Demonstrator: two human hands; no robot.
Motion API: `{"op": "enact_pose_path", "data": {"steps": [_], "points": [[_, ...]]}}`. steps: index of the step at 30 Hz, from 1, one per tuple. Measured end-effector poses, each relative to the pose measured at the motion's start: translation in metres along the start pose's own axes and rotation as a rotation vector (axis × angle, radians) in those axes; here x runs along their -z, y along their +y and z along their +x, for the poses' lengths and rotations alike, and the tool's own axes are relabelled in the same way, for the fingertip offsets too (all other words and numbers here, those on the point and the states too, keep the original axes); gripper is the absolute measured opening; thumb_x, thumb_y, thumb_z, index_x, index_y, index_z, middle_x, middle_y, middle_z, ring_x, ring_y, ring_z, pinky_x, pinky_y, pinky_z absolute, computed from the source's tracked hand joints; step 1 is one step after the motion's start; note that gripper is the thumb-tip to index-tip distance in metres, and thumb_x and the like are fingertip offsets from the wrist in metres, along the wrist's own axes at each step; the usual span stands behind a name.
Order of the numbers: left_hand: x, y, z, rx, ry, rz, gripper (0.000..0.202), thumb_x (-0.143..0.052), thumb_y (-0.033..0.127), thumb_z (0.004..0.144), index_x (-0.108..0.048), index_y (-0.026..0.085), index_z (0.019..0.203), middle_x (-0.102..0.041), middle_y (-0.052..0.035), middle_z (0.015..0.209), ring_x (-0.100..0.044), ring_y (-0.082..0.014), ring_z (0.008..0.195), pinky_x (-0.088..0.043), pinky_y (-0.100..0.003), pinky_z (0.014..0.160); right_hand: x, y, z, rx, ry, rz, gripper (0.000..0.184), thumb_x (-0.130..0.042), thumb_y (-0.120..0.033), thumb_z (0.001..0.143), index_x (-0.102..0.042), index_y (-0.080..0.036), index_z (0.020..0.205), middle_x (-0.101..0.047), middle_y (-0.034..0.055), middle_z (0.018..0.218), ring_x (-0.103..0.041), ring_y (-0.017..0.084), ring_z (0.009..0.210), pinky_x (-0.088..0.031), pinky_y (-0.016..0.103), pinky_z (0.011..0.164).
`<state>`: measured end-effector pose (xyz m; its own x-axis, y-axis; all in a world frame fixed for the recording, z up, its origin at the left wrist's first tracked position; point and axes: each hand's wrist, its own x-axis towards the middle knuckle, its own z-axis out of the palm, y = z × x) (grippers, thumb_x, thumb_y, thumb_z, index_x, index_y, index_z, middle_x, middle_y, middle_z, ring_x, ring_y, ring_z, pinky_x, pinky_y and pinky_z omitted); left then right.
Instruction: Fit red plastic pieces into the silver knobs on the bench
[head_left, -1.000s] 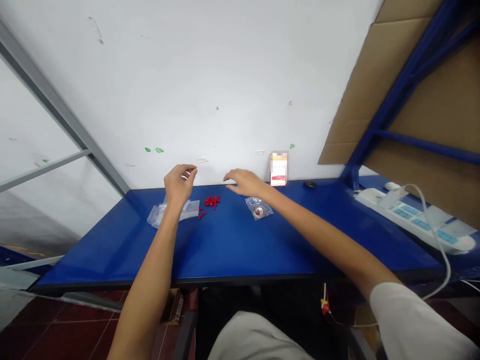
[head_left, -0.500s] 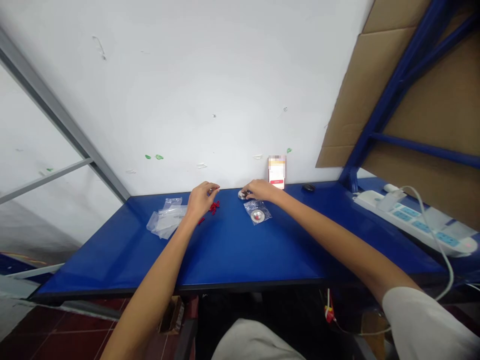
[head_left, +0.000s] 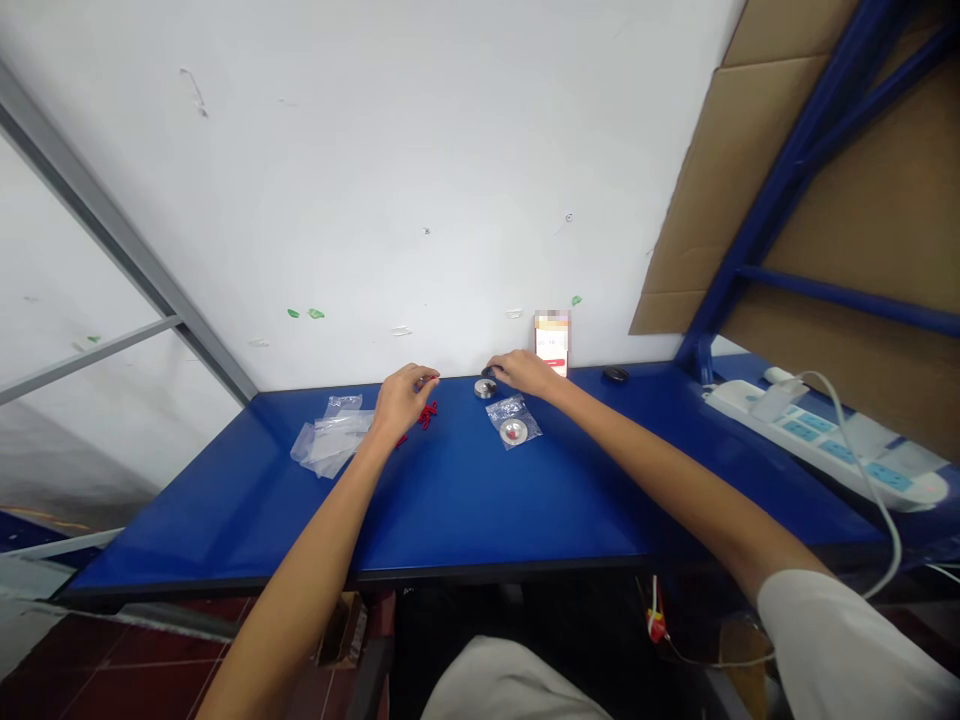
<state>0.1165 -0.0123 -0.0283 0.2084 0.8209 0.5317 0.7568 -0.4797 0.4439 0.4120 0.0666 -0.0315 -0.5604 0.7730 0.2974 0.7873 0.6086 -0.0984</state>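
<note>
Metal disc (head_left: 485,389) beside right grip (head_left: 523,372)

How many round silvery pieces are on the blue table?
2: one round silvery piece just below the right hand's fingertips, another inside the clear bag. More may be hidden.

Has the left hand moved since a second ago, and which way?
Yes: the left hand has moved right and slightly lower in view, farther from the green marks on the wall.
</note>
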Motion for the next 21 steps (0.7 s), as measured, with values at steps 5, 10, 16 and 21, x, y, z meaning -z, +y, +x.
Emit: {"op": "enact_pose_path", "data": {"steps": [5, 10, 16, 21], "points": [[-0.016, 0.014, -0.006, 0.013, -0.023, -0.271, 0.027, -0.068, 0.045, 0.099, -0.082, 0.024, 0.109, -0.079, -0.0071, 0.112, -0.071, -0.0216, 0.089, -0.055, -0.034, 0.083, 0.007, -0.011, -0.023, -0.154, 0.325, 0.543, 0.023, -0.063, -0.024, 0.104, -0.08, -0.015, 0.117, -0.084, 0.0116, 0.114, -0.082, 0.024, 0.1, -0.063, 0.032, 0.091], [-0.041, 0.043, -0.018, 0.022, -0.074, -0.515, 0.031, -0.073, 0.051, 0.097, -0.082, 0.024, 0.108, -0.074, -0.004, 0.089, -0.067, -0.0178, 0.074, -0.054, -0.031, 0.071, 0.008, -0.036, -0.068, -0.238, 0.291, 1.105, 0.023, -0.073, -0.036, 0.098, -0.079, -0.017, 0.11, -0.085, 0.0095, 0.1, -0.084, 0.026, 0.084, -0.07, 0.032, 0.07], [-0.054, 0.067, -0.029, 0.039, -0.113, -0.697, 0.023, -0.074, 0.042, 0.097, -0.07, 0.02, 0.101, -0.075, -0.0035, 0.088, -0.074, -0.0185, 0.079, -0.06, -0.032, 0.077, 0.0, -0.054, -0.089, -0.416, 0.2, 1.414, 0.02, -0.081, -0.032, 0.095, -0.078, -0.015, 0.106, -0.084, 0.0112, 0.092, -0.085, 0.029, 0.082, -0.072, 0.036, 0.072], [-0.058, 0.065, -0.03, 0.003, -0.046, -0.563, 0.02, -0.074, 0.038, 0.097, -0.076, 0.021, 0.107, -0.08, -0.0045, 0.094, -0.078, -0.0203, 0.085, -0.062, -0.034, 0.085, -0.002, -0.067, -0.093, -0.427, 0.136, 1.529, 0.021, -0.075, -0.024, 0.1, -0.078, -0.014, 0.118, -0.085, 0.0133, 0.105, -0.085, 0.027, 0.092, -0.072, 0.036, 0.083]]}}
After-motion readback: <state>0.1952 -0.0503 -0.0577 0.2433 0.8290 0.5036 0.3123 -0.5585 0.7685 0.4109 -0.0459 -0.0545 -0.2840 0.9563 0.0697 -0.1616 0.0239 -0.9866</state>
